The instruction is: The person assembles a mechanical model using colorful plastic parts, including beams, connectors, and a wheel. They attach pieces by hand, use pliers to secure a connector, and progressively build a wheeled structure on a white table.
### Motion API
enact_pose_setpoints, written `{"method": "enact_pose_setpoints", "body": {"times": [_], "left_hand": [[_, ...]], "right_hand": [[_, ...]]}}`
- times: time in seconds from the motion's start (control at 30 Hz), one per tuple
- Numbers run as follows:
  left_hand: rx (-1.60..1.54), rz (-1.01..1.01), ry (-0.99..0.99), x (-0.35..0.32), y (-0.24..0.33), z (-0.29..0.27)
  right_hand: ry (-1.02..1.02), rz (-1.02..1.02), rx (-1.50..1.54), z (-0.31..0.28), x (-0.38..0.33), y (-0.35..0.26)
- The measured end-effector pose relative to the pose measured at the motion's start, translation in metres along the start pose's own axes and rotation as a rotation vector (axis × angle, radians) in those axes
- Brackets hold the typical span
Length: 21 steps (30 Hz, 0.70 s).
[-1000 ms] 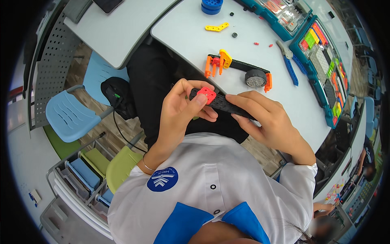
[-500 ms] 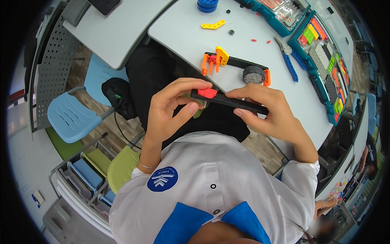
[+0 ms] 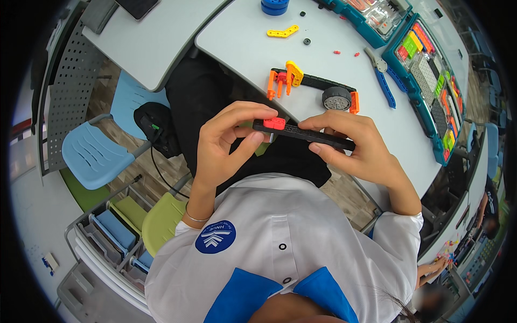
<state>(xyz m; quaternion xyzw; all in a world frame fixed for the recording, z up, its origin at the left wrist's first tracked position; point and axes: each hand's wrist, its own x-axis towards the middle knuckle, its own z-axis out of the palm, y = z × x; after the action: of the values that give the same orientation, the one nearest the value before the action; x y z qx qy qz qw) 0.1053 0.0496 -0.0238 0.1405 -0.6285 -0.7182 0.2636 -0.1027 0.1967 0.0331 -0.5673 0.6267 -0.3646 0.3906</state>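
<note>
The black beam (image 3: pixel 301 134) is long, narrow and straight, with a matt, textured face and a rounded left end. It is held in the air in front of the person's white shirt (image 3: pixel 258 215), just off the near edge of the desk (image 3: pixel 385 161), sloping slightly down toward its right end. A bright red piece (image 3: pixel 274 124), small and blocky with rounded corners, sits on top of the beam close to its left end.

The right hand (image 3: pixel 363 148) is at the beam's right end, knuckles outward, the fingers clamped on it: the thumb presses the near side and the index lies along the far side. The left hand (image 3: pixel 218 140) is at the beam's left end, wrist bent up and palm turned in toward it. Its index arches over to the red piece, whether touching it I cannot tell; its thumb is apart from the index, below the beam's end, and the other fingers curl behind.

Beyond the beam, on the desk, stands an orange, yellow and black assembly (image 3: pixel 323 82) with a grey-hubbed wheel (image 3: pixel 337 100).
</note>
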Motion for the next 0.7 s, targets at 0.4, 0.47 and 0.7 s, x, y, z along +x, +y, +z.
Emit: {"method": "enact_pose_setpoints", "body": {"times": [0.4,0.47,0.7], "left_hand": [[-0.028,-0.148,0.044,-0.001,0.003,0.003],[-0.019,-0.142,0.056,-0.001,0.003,0.004],[-0.125,-0.228,0.053,-0.002,0.002,0.001]], "right_hand": [[0.092,-0.209,-0.214,0.016,-0.003,0.009],[0.105,-0.215,-0.227,0.019,-0.004,0.009],[0.036,-0.149,-0.242,0.021,-0.006,0.008]]}}
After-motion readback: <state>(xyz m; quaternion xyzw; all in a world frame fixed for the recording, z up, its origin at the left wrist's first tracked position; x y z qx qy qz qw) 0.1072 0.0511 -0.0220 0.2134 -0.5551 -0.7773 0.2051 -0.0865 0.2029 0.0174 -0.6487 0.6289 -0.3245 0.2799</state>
